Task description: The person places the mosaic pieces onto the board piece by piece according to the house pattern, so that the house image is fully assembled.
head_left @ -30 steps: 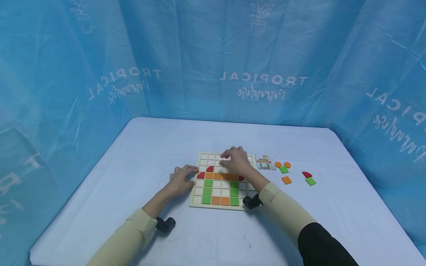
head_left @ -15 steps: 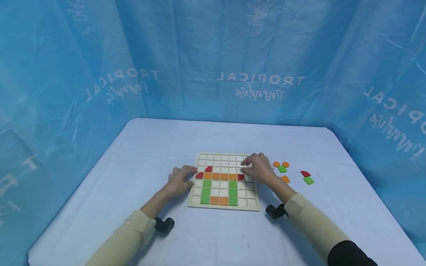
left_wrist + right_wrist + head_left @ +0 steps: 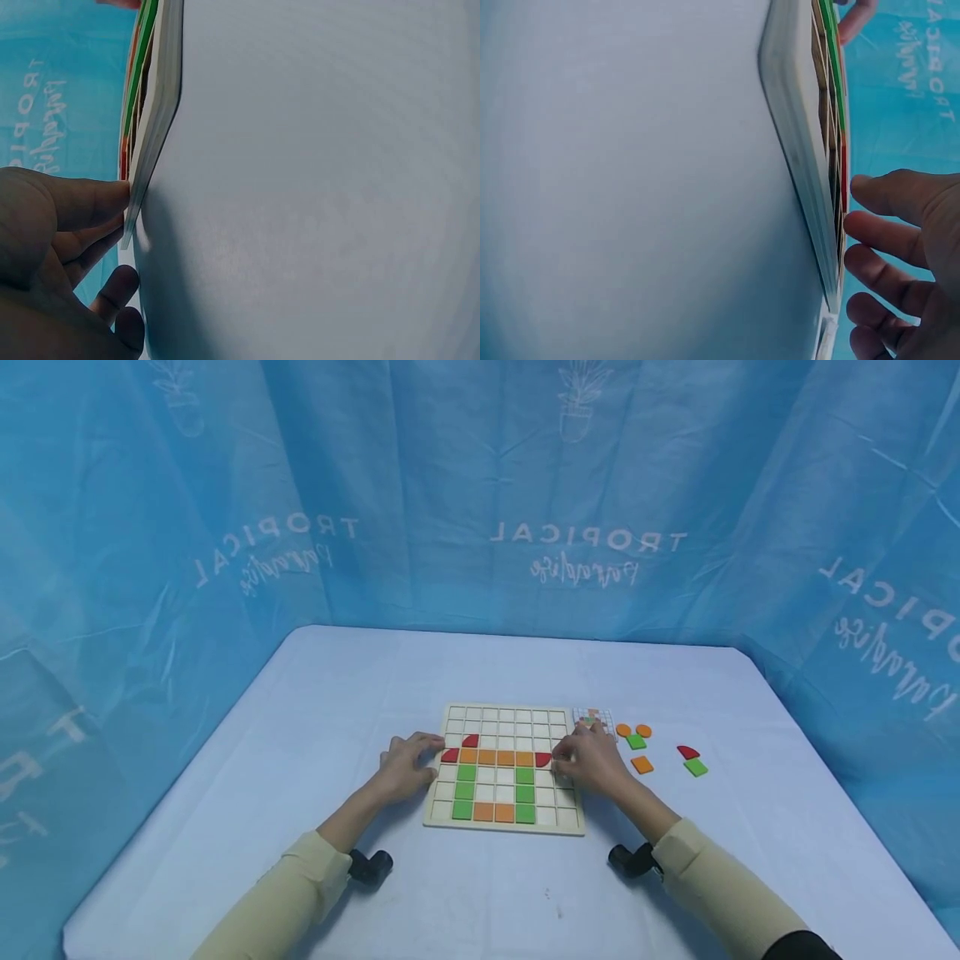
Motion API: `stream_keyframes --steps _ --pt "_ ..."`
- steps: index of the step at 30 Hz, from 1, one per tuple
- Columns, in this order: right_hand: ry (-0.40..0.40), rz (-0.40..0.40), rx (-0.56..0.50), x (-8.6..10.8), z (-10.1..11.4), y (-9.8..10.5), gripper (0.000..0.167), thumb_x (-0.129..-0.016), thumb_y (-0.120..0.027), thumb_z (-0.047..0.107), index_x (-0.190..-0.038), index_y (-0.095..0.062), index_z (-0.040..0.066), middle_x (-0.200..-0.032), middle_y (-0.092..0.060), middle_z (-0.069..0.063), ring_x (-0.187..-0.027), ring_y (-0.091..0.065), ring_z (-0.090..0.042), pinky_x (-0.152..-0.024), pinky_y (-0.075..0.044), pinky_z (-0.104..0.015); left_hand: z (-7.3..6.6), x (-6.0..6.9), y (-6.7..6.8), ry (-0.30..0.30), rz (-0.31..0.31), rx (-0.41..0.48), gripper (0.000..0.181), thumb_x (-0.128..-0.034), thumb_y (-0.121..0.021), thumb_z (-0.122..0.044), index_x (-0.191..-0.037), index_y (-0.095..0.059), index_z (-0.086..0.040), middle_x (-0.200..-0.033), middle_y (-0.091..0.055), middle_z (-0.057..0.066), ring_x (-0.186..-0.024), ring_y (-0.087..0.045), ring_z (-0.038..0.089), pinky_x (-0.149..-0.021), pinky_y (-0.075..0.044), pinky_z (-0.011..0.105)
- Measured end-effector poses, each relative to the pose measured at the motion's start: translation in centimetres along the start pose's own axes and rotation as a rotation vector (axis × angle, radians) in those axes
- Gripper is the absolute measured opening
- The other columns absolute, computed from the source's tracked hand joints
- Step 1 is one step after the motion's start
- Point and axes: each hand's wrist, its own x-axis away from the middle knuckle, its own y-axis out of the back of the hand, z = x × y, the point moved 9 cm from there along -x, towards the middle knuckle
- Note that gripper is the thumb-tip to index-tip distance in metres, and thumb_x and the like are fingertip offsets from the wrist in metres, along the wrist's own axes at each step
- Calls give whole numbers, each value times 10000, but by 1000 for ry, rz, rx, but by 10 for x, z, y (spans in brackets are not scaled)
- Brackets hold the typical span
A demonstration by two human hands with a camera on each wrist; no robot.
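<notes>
A wooden grid board (image 3: pixel 546 817) lies flat on the table. Green and orange square tiles form an arch-like figure on it, and the red quarter-round tiles (image 3: pixel 543 760) sit at both ends of the orange row, with another above on the left. My left hand (image 3: pixel 403 767) rests against the board's left edge; in the left wrist view the thumb (image 3: pixel 97 202) touches its side. Over the right edge, beside the right red tile, is my right hand (image 3: pixel 591 758). Its fingers (image 3: pixel 885 234) are relaxed, with nothing visible between them.
A pattern card (image 3: pixel 581 716) lies behind my right hand, partly covered. To its right are two orange round tiles (image 3: pixel 643 731), green squares (image 3: pixel 696 767), an orange square (image 3: pixel 642 765) and a red quarter-round (image 3: pixel 687 752). A blue curtain (image 3: pixel 450 485) surrounds the white table (image 3: pixel 360 668).
My right hand has moved right and toward me, from above the middle of the board to its right edge. The right red tile is uncovered. My left hand stays at the left edge.
</notes>
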Motion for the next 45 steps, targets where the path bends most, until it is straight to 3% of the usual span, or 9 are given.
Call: stream_keyframes --steps 4,13,22,30,45 --pt "1 6 -4 1 2 -2 161 -762 -788 247 -877 -763 137 -818 -570 40 -919 -434 -241 -768 -337 -417 1 0 -1 3 6 2 469 -824 -684 -39 -1284 -599 -67 -1365 -515 60 -1045 -386 252 -878 -273 468" --pt "77 -73 10 0 14 1 221 -757 -786 247 -923 -755 104 -825 -618 14 -836 -484 -196 -759 -365 -419 2 -1 0 -4 -5 14 469 -817 -687 -36 -1278 -602 -65 -1360 -521 57 -1051 -386 253 -885 -271 469" --pt "50 -20 26 0 16 -6 276 -782 -787 268 -1021 -747 136 -930 -605 -16 -872 -447 -213 -741 -358 -410 1 0 0 -17 -6 4 471 -818 -685 -36 -1281 -602 -59 -1360 -521 59 -1043 -386 252 -863 -278 461" --pt "69 -21 36 -2 20 -8 278 -765 -802 278 -990 -734 129 -908 -623 11 -854 -448 -186 -739 -352 -390 2 0 0 -2 0 -6 474 -820 -681 -38 -1286 -599 -61 -1364 -516 61 -1047 -384 251 -876 -280 462" --pt "41 -39 -49 -6 21 -9 219 -760 -803 241 -896 -654 156 -796 -579 30 -834 -463 -193 -761 -357 -430 2 -1 -1 5 -3 -3 470 -821 -685 -41 -1284 -603 -67 -1365 -518 52 -1054 -385 244 -876 -277 458"
